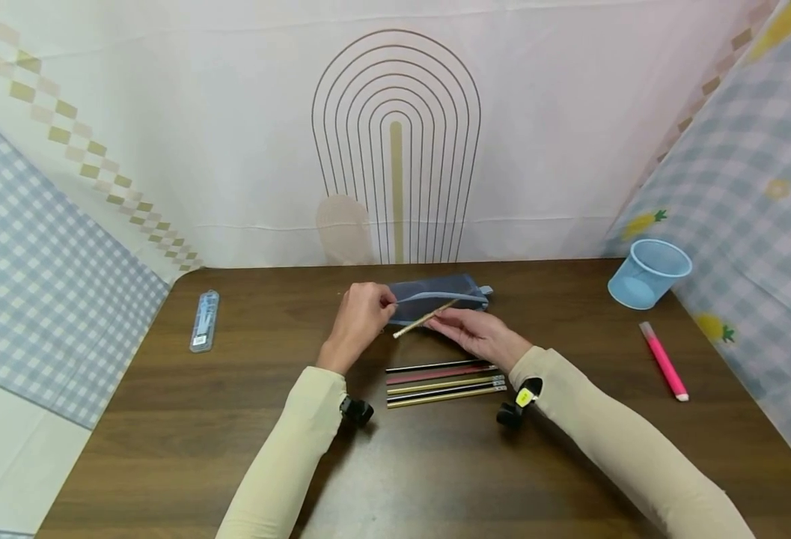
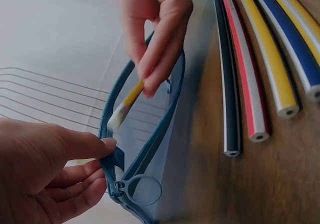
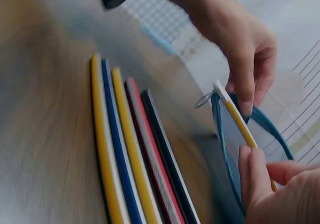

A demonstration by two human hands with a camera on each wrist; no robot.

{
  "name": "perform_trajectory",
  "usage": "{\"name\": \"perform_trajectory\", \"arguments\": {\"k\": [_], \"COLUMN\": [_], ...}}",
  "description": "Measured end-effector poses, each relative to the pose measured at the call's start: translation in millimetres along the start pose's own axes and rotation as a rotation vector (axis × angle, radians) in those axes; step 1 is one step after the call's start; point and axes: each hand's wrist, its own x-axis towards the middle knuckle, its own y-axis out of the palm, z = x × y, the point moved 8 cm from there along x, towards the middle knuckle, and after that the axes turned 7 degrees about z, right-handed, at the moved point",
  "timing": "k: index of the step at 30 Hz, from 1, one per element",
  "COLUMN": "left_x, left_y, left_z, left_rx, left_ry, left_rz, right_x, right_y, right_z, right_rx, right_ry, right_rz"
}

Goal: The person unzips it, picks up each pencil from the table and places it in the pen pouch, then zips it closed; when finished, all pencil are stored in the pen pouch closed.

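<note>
My left hand [image 1: 361, 318] pinches the rim of a blue mesh zipper pouch [image 1: 435, 289] near one end. In the left wrist view, its thumb lies on the zipper edge [image 2: 106, 119], beside the round zipper pull [image 2: 145, 189]. The pouch mouth gapes apart. A yellow striped pencil [image 3: 240, 121] is pinched between the fingers and thumb of my right hand [image 1: 479, 333], slanting over the mouth with its pale end toward my left hand. Several striped pencils [image 1: 435, 386] lie side by side on the table, nearer to me than the pouch.
A light blue cup [image 1: 637, 283] stands at the back right, with a pink marker [image 1: 664, 361] in front of it. On the left lies a slim clear case [image 1: 204, 322]. Fabric hangs behind the wooden table [image 1: 429, 479] and along both sides.
</note>
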Motion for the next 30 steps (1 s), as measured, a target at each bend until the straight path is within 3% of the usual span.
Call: {"name": "perform_trajectory", "arguments": {"k": [8,15,23,27,30], "left_x": [0.1,-2.3,-1.8,-1.4,0.6], "left_y": [7.6,12.5,14.4,11.5,8.3], "left_z": [-2.4,-6.9,-9.9,-8.8,-8.6], "left_rx": [-0.01,-0.035,-0.026,-0.014,-0.008], "left_ry": [-0.013,-0.006,0.02,0.014,0.008], "left_rz": [0.028,0.03,0.023,0.009,0.002], "right_x": [11.9,18.9,9.7,-0.5,-10.8], "right_y": [6.6,1.1,-0.2,2.4,12.3], "right_z": [2.9,1.4,-3.5,-3.8,0.5], "right_rx": [0.134,0.054,0.013,-0.132,-0.422], "right_ry": [-0.084,-0.122,-0.111,-0.127,-0.181], "right_rz": [-0.029,-0.07,-0.057,-0.046,-0.008]}}
